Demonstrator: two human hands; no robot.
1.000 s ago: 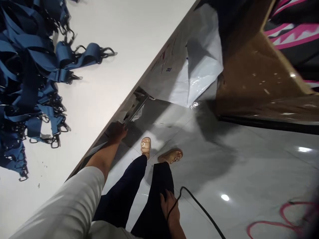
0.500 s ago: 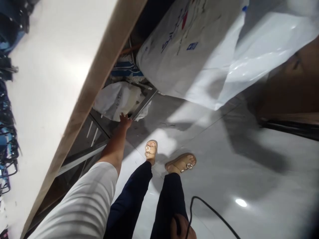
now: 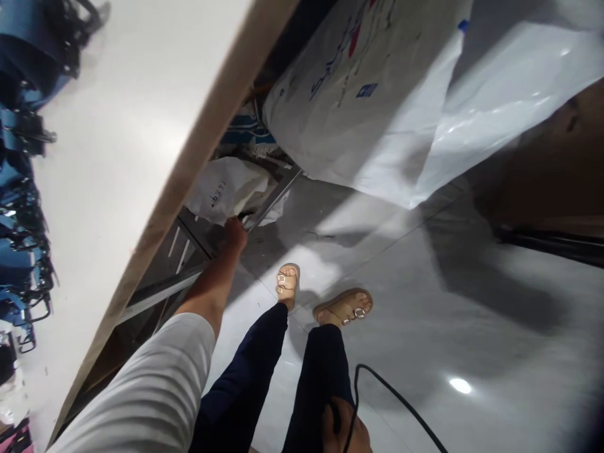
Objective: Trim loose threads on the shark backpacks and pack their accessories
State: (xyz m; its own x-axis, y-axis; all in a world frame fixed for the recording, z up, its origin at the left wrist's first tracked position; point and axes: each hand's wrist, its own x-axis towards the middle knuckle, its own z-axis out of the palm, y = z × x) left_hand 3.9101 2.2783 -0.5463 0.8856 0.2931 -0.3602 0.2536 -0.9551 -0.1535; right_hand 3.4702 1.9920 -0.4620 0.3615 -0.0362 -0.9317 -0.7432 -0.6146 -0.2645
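Note:
Under the table, my left hand (image 3: 235, 231) reaches down to the near edge of a white plastic bag (image 3: 214, 185) with handwritten black marks. Its fingers are curled at the bag's edge and look closed on it, beside a grey metal bar (image 3: 276, 196). Low in the view, my right hand (image 3: 349, 428) is by my right leg, fingers bent round. A small dark shape shows between its fingers, too unclear to name. A black cable (image 3: 396, 393) loops up in front of that hand.
A white table (image 3: 132, 126) with a brown edge fills the left, with a row of black binder clips and blue pieces (image 3: 23, 233) on it. A large printed white bag (image 3: 377, 119) stands ahead. Brown boxes (image 3: 552, 170) are at right, on the tiled floor (image 3: 425, 327).
My left hand's fingers have gone from spread to curled at the small bag's edge, and the bag has shifted slightly. The view has moved a little; my right hand stays by my leg.

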